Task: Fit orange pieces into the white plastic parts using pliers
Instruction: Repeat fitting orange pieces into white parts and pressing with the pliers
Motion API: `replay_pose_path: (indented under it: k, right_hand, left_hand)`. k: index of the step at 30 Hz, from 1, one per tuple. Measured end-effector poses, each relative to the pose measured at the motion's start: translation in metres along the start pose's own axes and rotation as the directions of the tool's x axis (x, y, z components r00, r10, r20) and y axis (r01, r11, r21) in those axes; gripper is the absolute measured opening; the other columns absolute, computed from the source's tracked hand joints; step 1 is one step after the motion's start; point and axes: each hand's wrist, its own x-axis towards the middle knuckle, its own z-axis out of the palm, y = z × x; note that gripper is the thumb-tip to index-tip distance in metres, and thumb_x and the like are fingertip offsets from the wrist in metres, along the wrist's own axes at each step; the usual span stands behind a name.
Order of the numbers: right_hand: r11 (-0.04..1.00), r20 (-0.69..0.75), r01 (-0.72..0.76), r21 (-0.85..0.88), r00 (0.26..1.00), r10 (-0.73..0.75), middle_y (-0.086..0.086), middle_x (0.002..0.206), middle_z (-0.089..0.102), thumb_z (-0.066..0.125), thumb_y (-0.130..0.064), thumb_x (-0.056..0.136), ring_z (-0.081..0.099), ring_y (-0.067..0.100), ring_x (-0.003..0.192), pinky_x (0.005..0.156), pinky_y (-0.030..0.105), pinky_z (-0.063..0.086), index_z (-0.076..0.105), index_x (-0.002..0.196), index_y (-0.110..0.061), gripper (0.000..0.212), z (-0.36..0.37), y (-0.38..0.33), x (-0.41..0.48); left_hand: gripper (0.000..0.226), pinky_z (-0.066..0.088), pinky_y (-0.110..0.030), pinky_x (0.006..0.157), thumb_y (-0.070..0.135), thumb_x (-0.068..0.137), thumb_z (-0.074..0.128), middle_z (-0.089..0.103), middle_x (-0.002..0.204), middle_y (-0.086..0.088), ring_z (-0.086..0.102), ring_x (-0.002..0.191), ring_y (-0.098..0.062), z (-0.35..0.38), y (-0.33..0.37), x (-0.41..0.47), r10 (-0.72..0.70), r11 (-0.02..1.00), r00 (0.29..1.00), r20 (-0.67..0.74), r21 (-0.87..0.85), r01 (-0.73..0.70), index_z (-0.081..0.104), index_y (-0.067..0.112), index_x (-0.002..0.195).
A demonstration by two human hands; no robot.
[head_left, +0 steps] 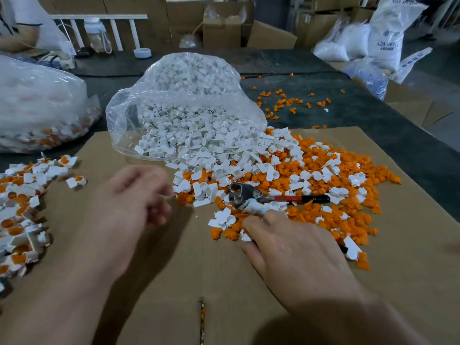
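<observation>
Across the dark table (348,115) lies a flattened cardboard sheet (154,282), the work surface. At its far edge a clear plastic bag (186,90) lies on its side, its mouth open toward the person, spilling white plastic parts (199,145) onto the cardboard. A second, fuller bag (37,100) sits off the sheet at far left, with orange showing through its lower side. To the right of the spill the white parts run into a broad heap of loose orange pieces (353,200), and more orange pieces lie scattered on the table beyond. On the left edge is a pile of fitted parts (20,207), white with orange set in them. The left hand (129,202), blurred, hangs over bare cardboard, fingers loosely curled with nothing seen in them, tips near the heap's edge. The right hand (293,255) lies palm down on the heap's near side, fingers stretched and slightly apart, one fingertip touching the tape-wrapped handle of the pliers (261,197), which lie on the heap, jaws to the left.
</observation>
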Motion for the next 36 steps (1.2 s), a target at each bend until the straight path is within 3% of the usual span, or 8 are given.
replay_pose_path:
  k: [3, 7, 12, 16, 20, 25, 29, 36]
  right_hand:
    - [1.0, 0.016, -0.001, 0.009, 1.0, 0.001, -0.009, 0.095, 0.044, 0.037, -0.043, 0.1, 0.041, 0.011, 0.068, 0.049, 0.025, 0.025, 0.043, 0.119, -0.032, 0.022, -0.001, 0.0, 0.0]
    - [0.999, 0.024, -0.016, 0.034, 1.0, 0.015, -0.007, 0.102, 0.05, 0.044, -0.032, 0.1, 0.04, 0.011, 0.072, 0.054, 0.027, 0.03, 0.04, 0.121, -0.03, 0.021, -0.002, 0.002, 0.001]
    - [0.991, -0.027, -0.001, 0.136, 1.0, 0.005, -0.011, 0.104, 0.055, 0.035, -0.04, 0.101, 0.05, 0.011, 0.079, 0.063, 0.03, 0.044, 0.035, 0.119, -0.034, 0.019, -0.004, -0.001, -0.001]
    - [0.968, -0.073, 0.031, 0.25, 0.997, -0.013, -0.015, 0.092, 0.054, 0.037, -0.047, 0.097, 0.052, 0.008, 0.079, 0.068, 0.03, 0.048, 0.04, 0.115, -0.037, 0.021, -0.005, -0.005, -0.004]
    - [0.907, -0.099, 0.041, 0.42, 0.995, 0.001, -0.018, 0.079, 0.049, 0.047, -0.047, 0.093, 0.051, 0.001, 0.078, 0.059, 0.019, 0.042, 0.038, 0.117, -0.045, 0.026, -0.007, -0.004, -0.003]
    - [0.822, -0.129, 0.079, 0.565, 0.992, -0.007, -0.025, 0.094, 0.054, 0.054, -0.043, 0.091, 0.055, -0.003, 0.089, 0.062, 0.012, 0.044, 0.043, 0.12, -0.048, 0.032, -0.009, -0.004, -0.003]
    - [0.773, -0.187, 0.095, 0.627, 0.982, 0.031, -0.022, 0.094, 0.058, 0.05, -0.041, 0.089, 0.059, 0.001, 0.088, 0.063, 0.021, 0.053, 0.052, 0.109, -0.042, 0.019, -0.01, -0.002, -0.005]
    - [0.411, -0.088, 0.031, 0.911, 0.989, 0.119, -0.009, 0.077, 0.07, 0.063, -0.021, 0.092, 0.067, 0.009, 0.065, 0.055, 0.021, 0.053, 0.062, 0.1, -0.036, 0.017, -0.007, 0.001, -0.006]
  left_hand:
    - [0.014, 0.046, -0.025, 0.064, 0.044, 0.086, 0.069, 0.065, 0.09, 0.024, 0.061, 0.076, 0.003, 0.017, -0.009, -0.024, 0.199, 0.764, 0.928, 0.314, 0.544, -0.348, 0.063, 0.046, 0.098]
    - [0.032, 0.047, -0.027, 0.071, 0.062, 0.08, 0.065, 0.054, 0.095, 0.024, 0.054, 0.086, 0.001, 0.023, -0.014, -0.028, 0.172, 0.594, 0.873, 0.456, 0.659, -0.461, 0.055, 0.048, 0.107]
    - [0.018, 0.053, -0.043, 0.074, 0.033, 0.083, 0.074, 0.058, 0.094, 0.014, 0.058, 0.086, -0.015, 0.033, -0.009, -0.033, 0.271, 0.493, 0.825, 0.496, 0.665, -0.562, 0.068, 0.031, 0.1]
    - [0.022, 0.05, -0.034, 0.074, 0.022, 0.086, 0.073, 0.059, 0.09, 0.013, 0.058, 0.084, -0.011, 0.032, -0.019, -0.03, 0.317, 0.54, 0.842, 0.436, 0.647, -0.538, 0.069, 0.028, 0.107]
    - [0.018, 0.042, -0.009, 0.068, 0.047, 0.09, 0.061, 0.065, 0.086, 0.022, 0.06, 0.086, 0.003, 0.03, -0.014, -0.034, 0.314, 0.733, 0.875, 0.369, 0.492, -0.471, 0.069, 0.041, 0.105]
    - [0.035, 0.048, -0.024, 0.053, 0.062, 0.072, 0.07, 0.07, 0.065, 0.003, 0.065, 0.057, -0.008, 0.039, -0.014, -0.042, 0.126, 0.983, 0.897, 0.425, 0.071, -0.171, 0.073, 0.032, 0.089]
    - [0.047, 0.051, -0.028, 0.054, 0.067, 0.064, 0.08, 0.069, 0.062, -0.005, 0.065, 0.056, -0.015, 0.039, -0.014, -0.042, 0.181, 0.983, 0.889, 0.42, -0.077, -0.164, 0.073, 0.025, 0.085]
    - [0.017, 0.052, -0.022, 0.052, 0.033, 0.073, 0.074, 0.068, 0.061, -0.007, 0.065, 0.057, -0.015, 0.039, -0.007, -0.046, 0.255, 0.959, 0.862, 0.439, -0.23, -0.167, 0.077, 0.022, 0.086]
